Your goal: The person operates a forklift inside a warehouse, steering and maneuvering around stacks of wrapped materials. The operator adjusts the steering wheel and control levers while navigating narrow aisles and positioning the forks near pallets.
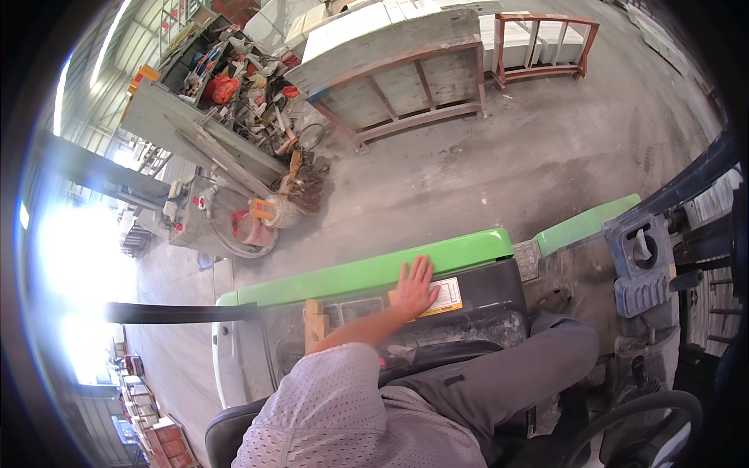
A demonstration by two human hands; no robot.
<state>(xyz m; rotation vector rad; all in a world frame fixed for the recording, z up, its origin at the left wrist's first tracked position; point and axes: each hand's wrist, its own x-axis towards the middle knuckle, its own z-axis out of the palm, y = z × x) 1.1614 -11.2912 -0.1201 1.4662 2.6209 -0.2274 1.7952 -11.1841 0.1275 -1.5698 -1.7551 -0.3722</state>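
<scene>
My left hand (pixel 414 292) rests palm down on the side body of a forklift-like vehicle, fingers spread and holding nothing. Its fingertips reach the bright green edge panel (pixel 374 264), and the palm lies over the dusty dark cover (pixel 488 292) below it. Beside the thumb is a white label with a yellow border (pixel 443 297). A short wooden block (pixel 315 324) stands by my left forearm. I am sitting in the seat (pixel 226 425), with one grey-trousered leg (pixel 499 374) stretched toward the right. My right hand is out of view.
A black steering wheel (pixel 663 402) is at the lower right, near a dusty blue-grey plastic holder (pixel 644 261). Dark cab posts (pixel 179 313) cross both sides. Beyond the vehicle stand slab racks (pixel 406 93), a heap of clutter (pixel 250 93) and buckets (pixel 257 228) on concrete floor.
</scene>
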